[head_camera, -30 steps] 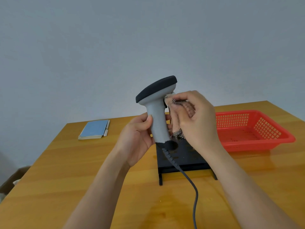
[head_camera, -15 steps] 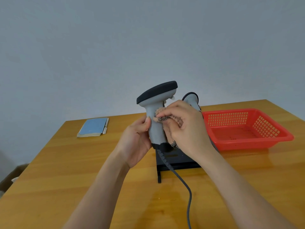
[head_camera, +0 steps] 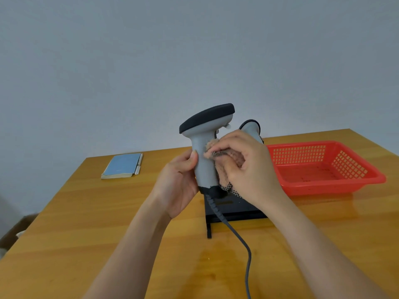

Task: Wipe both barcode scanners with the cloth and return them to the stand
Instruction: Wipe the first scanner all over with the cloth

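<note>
My left hand (head_camera: 177, 182) grips the handle of a grey barcode scanner (head_camera: 205, 134) with a black top, held upright above the table. My right hand (head_camera: 248, 169) holds a bunched pinkish cloth (head_camera: 224, 167) pressed against the right side of the handle. A grey cable (head_camera: 239, 238) runs from the scanner's base down towards me. Behind my right hand, the top of a second grey scanner (head_camera: 250, 127) sticks up from the black stand (head_camera: 233, 209) on the table. The stand is partly hidden by my hands.
A red plastic basket (head_camera: 323, 169) stands to the right of the stand. A blue notebook with a pen (head_camera: 123, 165) lies at the far left of the wooden table (head_camera: 86, 223). A cardboard box (head_camera: 13, 234) sits beyond the table's left edge.
My right hand with the cloth slid down from the scanner's head to its handle. The scanner dropped slightly, and the second scanner on the stand came into view behind my hand.
</note>
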